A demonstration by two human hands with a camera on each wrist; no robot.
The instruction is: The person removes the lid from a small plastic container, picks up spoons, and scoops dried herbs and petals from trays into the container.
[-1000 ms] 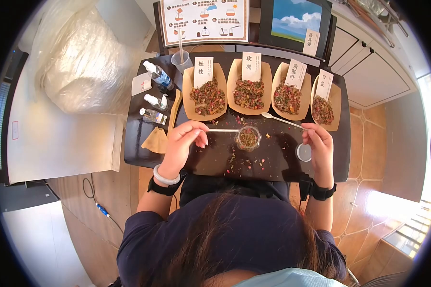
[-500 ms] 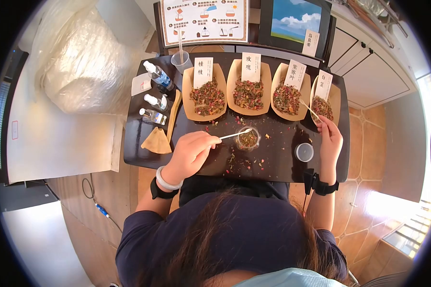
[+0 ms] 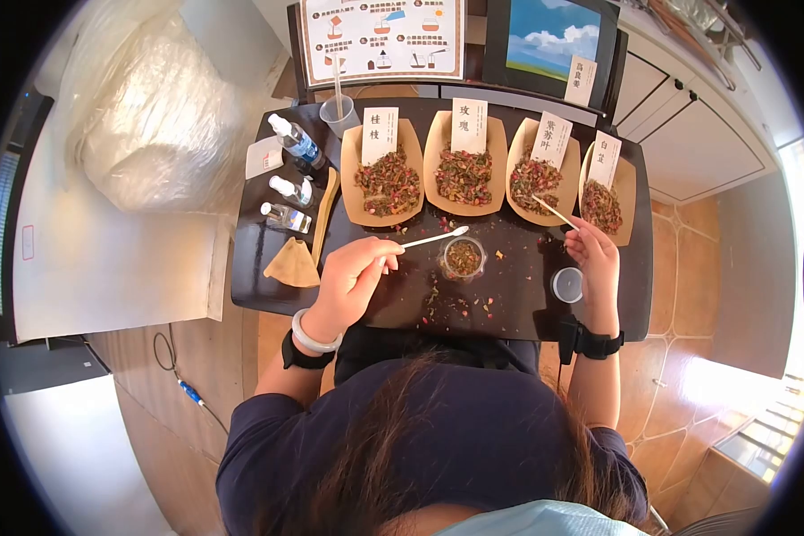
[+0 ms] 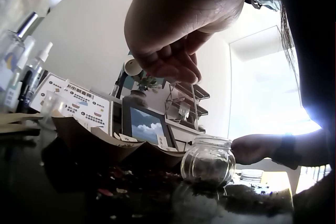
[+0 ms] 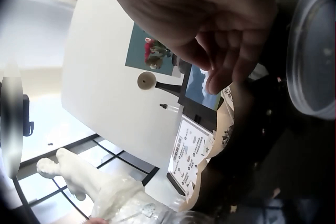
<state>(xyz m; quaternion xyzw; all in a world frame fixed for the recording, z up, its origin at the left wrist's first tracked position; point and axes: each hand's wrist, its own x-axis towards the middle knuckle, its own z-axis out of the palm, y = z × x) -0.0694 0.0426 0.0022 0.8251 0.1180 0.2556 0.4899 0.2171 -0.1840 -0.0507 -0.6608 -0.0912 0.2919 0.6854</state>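
My left hand (image 3: 359, 279) pinches a slim white spoon (image 3: 433, 238), its tip over the far rim of a small round glass jar (image 3: 464, 259). Dried plant bits lie inside the jar, which shows ribbed sides in the left wrist view. Between thumb and fingertips my right hand (image 3: 596, 268) holds a second thin spoon (image 3: 556, 211). That one's far end reaches into the dried red and green mix (image 3: 534, 181) in the third paper tray (image 3: 524, 143); its bowl is hidden there. A round clear lid (image 3: 567, 284) lies beside my right wrist.
Three more labelled paper trays (image 3: 355, 211) of dried mix stand in the row. At left are spray bottles (image 3: 295, 143), a small clear bottle (image 3: 285, 217), a wooden-handled fan-shaped brush (image 3: 292, 264) and a plastic cup (image 3: 339, 114). Loose bits litter the dark table (image 3: 393, 304).
The right spoon swings from near the jar over to the third tray, dipping into its mix. My left hand's spoon has lifted from inside the jar to above its far rim.
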